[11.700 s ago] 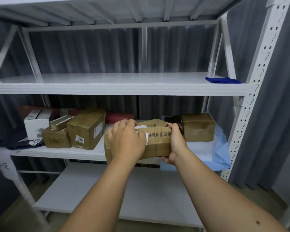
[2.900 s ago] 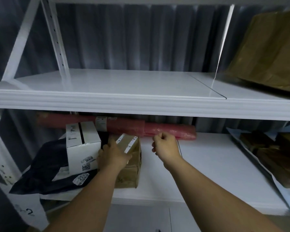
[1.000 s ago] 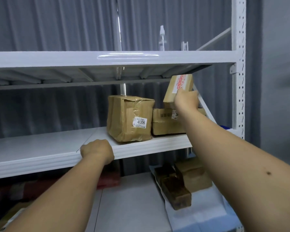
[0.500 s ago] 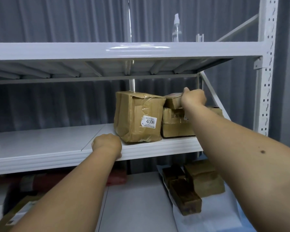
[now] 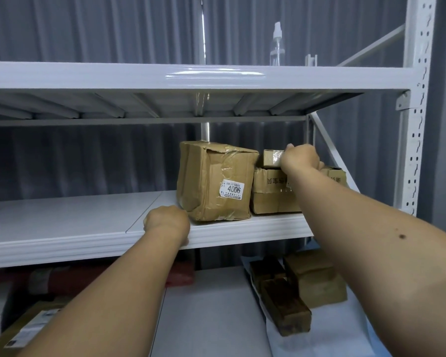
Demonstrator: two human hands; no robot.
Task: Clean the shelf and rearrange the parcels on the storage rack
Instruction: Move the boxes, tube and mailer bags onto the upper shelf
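Spray btl (image 5: 277,45) on top shelf, grey curtain (image 5: 101,29) behind.

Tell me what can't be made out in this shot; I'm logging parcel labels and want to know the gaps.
Head view only:
- Small box: its right part is hidden by the right hand, so the grip can't be judged.
- Flat box under it: print partly covered by the forearm.
- Label on the big box: only "4006" reads; the rest is too small.
- Left hand: fingers hidden over the shelf edge.
- Bottom-left parcel: dark, blurred.
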